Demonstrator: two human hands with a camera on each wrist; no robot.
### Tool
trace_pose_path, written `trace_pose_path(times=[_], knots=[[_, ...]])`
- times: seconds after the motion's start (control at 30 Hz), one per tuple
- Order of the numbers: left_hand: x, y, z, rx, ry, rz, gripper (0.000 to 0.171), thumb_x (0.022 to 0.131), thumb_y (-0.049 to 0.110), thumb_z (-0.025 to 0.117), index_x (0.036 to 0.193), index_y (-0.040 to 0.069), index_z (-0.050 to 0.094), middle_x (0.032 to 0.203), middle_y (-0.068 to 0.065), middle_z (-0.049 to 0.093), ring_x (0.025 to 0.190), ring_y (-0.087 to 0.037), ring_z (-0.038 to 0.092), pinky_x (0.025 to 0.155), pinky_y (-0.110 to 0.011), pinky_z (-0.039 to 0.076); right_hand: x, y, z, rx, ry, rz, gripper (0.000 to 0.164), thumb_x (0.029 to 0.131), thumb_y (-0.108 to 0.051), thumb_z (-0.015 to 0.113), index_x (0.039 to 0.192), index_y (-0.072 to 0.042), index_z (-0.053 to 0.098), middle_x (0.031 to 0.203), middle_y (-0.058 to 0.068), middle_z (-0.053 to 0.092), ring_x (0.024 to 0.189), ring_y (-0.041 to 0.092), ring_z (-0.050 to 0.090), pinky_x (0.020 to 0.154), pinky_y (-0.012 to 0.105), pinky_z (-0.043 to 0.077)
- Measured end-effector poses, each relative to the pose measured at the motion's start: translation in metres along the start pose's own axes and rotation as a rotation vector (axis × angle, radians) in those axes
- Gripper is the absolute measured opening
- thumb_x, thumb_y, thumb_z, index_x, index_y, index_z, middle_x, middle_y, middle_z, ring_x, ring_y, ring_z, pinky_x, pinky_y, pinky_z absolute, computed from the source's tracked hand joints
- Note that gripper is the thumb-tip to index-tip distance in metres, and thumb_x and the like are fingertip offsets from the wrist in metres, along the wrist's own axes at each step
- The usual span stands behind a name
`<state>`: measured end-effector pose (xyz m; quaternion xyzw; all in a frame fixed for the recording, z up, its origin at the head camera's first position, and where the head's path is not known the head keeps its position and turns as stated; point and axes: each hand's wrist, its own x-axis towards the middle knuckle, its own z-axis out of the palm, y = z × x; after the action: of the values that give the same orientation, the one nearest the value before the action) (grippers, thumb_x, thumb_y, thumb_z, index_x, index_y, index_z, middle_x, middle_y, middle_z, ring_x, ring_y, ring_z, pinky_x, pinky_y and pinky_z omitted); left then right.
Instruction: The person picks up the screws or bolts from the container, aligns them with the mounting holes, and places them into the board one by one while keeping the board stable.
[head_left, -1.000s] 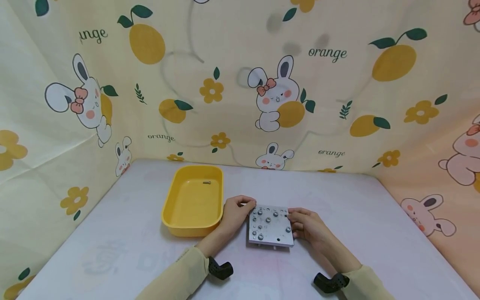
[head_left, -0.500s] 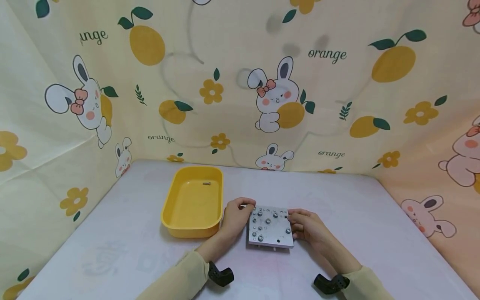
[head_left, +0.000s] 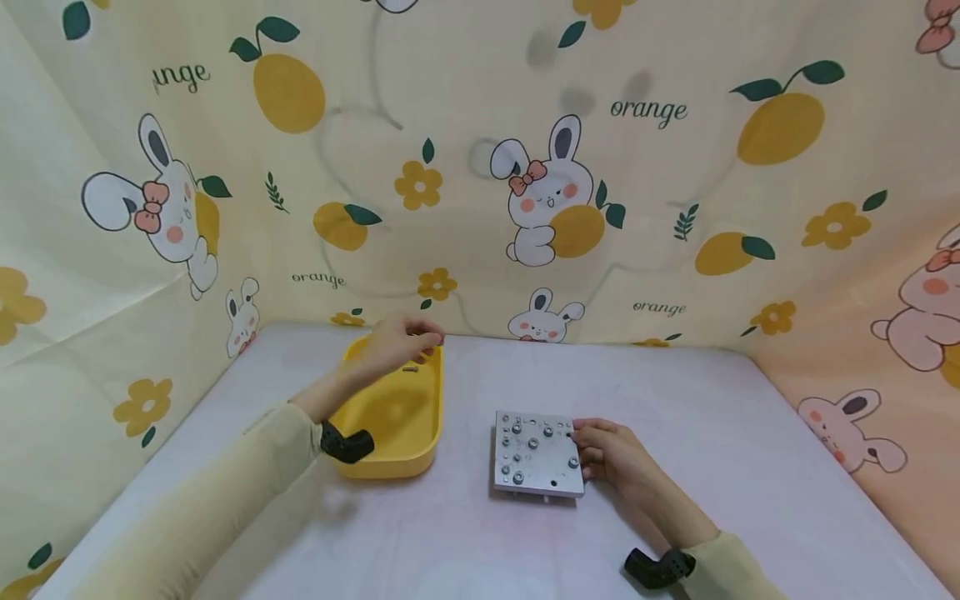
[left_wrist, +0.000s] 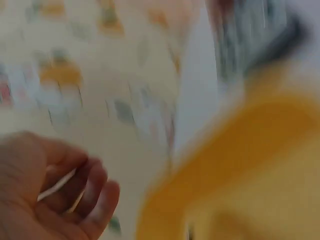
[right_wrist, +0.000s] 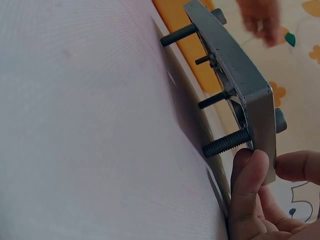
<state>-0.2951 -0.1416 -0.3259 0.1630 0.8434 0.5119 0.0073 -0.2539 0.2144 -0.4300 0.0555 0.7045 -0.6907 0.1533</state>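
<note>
A square silver metal plate [head_left: 536, 465] stands slightly raised on the table, with several bolts set in its top. In the right wrist view, threaded bolt ends [right_wrist: 226, 143] stick out beneath the plate [right_wrist: 260, 107]. My right hand [head_left: 617, 457] pinches the plate's right edge between thumb and fingers. Over the far part of a yellow tray [head_left: 393, 468] hovers my left hand [head_left: 396, 343], fingers loosely bent, nothing visible in them. A small screw [head_left: 410, 369] lies in the tray, just below that hand. The left wrist view is blurred; the left hand [left_wrist: 52, 192] appears there above the tray's rim.
The white table [head_left: 480, 550] runs back to a patterned cloth wall [head_left: 480, 242], with more cloth at both sides. Between tray and plate lies a strip of bare tabletop. Black wrist-worn devices [head_left: 660, 568] sit at both sleeves.
My left hand has let go of the plate's far left corner and moved left and away, over the tray. The right hand stays at the plate, which has not visibly moved.
</note>
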Motion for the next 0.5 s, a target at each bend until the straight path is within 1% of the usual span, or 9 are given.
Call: trace_pose_path(times=[0.07,0.1,0.17,0.23,0.3,0.4,0.5], knots=[[0.012,-0.016,-0.02,0.032,-0.055,-0.025,0.024,0.098,0.01,0.061,0.115,-0.006,0.066,0.11,-0.02,0.066,0.096,-0.032,0.062,0.082,-0.042,0.055,-0.001,0.001,-0.001,-0.003,0.006,0.001,0.038,0.094,-0.014,0.063,0.128,0.002,0.055,0.106,0.012,0.066,0.076,0.02,0.059,0.06,0.027,0.049],[0.017,-0.025,-0.026,0.053,-0.085,-0.033,0.025,0.097,0.007,0.061,0.116,-0.008,0.065,0.113,-0.022,0.065,0.099,-0.034,0.062,0.083,-0.043,0.055,-0.002,0.001,-0.002,-0.004,0.008,0.001,0.039,0.094,-0.014,0.063,0.128,0.002,0.055,0.106,0.012,0.066,0.077,0.021,0.059,0.06,0.027,0.049],[0.025,-0.039,-0.034,0.099,-0.146,-0.055,0.028,0.096,0.005,0.063,0.119,-0.011,0.064,0.117,-0.024,0.064,0.103,-0.036,0.063,0.085,-0.044,0.054,-0.002,0.0,-0.003,-0.004,0.013,0.001,0.039,0.094,-0.014,0.063,0.128,0.001,0.055,0.105,0.012,0.066,0.077,0.021,0.059,0.06,0.027,0.049],[0.033,-0.05,-0.038,0.129,-0.184,-0.076,0.028,0.094,0.004,0.064,0.119,-0.01,0.064,0.117,-0.023,0.065,0.104,-0.035,0.063,0.086,-0.045,0.053,-0.002,-0.001,-0.003,-0.005,0.015,-0.001,0.039,0.094,-0.014,0.063,0.128,0.001,0.055,0.105,0.012,0.066,0.077,0.021,0.059,0.061,0.027,0.05],[0.04,-0.06,-0.039,0.163,-0.207,-0.094,0.028,0.093,0.003,0.066,0.118,-0.009,0.066,0.116,-0.023,0.066,0.103,-0.033,0.065,0.086,-0.044,0.054,-0.002,-0.001,-0.003,-0.003,0.005,-0.001,0.039,0.094,-0.014,0.063,0.128,0.002,0.055,0.104,0.012,0.067,0.077,0.02,0.059,0.06,0.026,0.05],[0.047,-0.07,-0.039,0.214,-0.207,-0.115,0.026,0.091,0.002,0.068,0.116,-0.007,0.068,0.113,-0.021,0.068,0.097,-0.027,0.067,0.083,-0.038,0.055,-0.001,0.0,-0.001,-0.001,0.001,0.0,0.038,0.093,-0.013,0.062,0.127,0.002,0.055,0.104,0.012,0.067,0.075,0.019,0.06,0.06,0.026,0.05],[0.051,-0.078,-0.036,0.245,-0.193,-0.117,0.025,0.089,-0.001,0.069,0.113,-0.008,0.069,0.109,-0.021,0.069,0.094,-0.027,0.068,0.081,-0.033,0.055,0.0,0.001,0.0,0.005,0.0,0.005,0.038,0.093,-0.013,0.063,0.127,0.002,0.055,0.103,0.012,0.067,0.074,0.019,0.059,0.059,0.026,0.05]])
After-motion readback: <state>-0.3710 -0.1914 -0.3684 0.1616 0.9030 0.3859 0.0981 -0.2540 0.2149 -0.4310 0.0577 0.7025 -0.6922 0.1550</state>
